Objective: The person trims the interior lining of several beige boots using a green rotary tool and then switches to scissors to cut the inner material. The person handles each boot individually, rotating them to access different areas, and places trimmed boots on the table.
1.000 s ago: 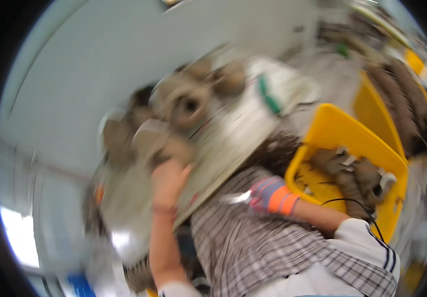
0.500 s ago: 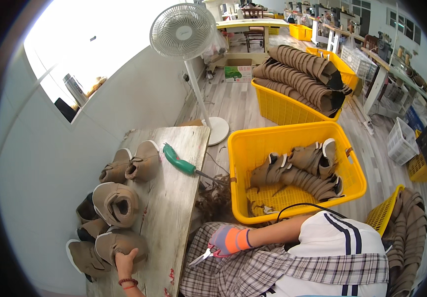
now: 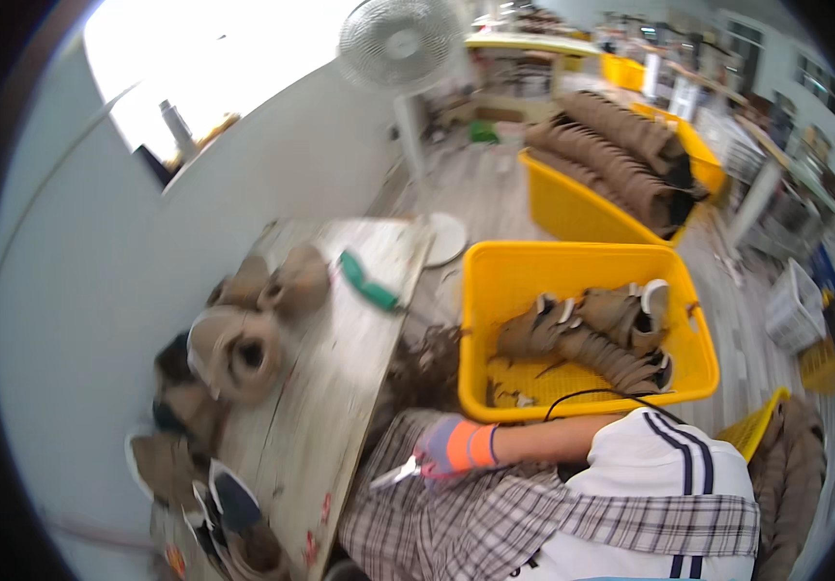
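My right hand (image 3: 448, 447), in a grey and orange glove, rests over a plaid cloth on my lap. It is closed round a small pair of scissors (image 3: 396, 474), whose pale blades point left. My left hand is out of view. On the worn wooden table (image 3: 340, 358) to my left, brown shoe uppers with white edging stand in a loose group. A stacked upper (image 3: 243, 358) sits mid-group, and another upper (image 3: 299, 279) lies farther back. Close to the front, an upper (image 3: 233, 508) shows its dark lining, tipped open. Motion blurs the table side.
A green curved tool (image 3: 369, 281) lies near the table's right edge. Beyond the lap stands a yellow basket (image 3: 587, 254) holding several uppers, with a fuller yellow crate (image 3: 572, 203) behind. A white fan (image 3: 406, 126) stands past the table. More brown pieces (image 3: 785, 484) hang at right.
My left hand has left the view; it was on a brown upper near the table's front. That upper now lies tipped, its dark lining showing. The whole view has shifted; the right hand still holds the scissors.
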`<action>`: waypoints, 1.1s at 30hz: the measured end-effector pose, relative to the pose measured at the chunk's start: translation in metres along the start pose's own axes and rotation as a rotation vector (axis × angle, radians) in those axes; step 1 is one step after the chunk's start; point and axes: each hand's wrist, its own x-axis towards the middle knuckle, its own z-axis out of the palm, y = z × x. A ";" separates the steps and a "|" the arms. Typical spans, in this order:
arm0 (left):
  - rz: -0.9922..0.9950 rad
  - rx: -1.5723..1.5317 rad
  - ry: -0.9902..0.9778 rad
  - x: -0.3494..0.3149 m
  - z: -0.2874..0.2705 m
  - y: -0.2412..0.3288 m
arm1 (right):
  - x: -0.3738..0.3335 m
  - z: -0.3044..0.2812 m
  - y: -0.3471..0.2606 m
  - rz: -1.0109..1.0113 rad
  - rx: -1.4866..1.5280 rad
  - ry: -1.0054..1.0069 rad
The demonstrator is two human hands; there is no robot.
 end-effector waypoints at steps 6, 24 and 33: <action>-0.353 0.402 -0.108 0.012 0.011 -0.058 | 0.024 0.041 0.025 -0.066 0.257 0.084; -0.232 -0.832 -0.132 0.181 0.132 0.193 | 0.188 0.002 0.053 -0.339 1.326 0.752; -0.534 -0.651 -0.170 0.267 0.254 0.175 | 0.180 -0.014 0.027 -0.086 1.165 0.632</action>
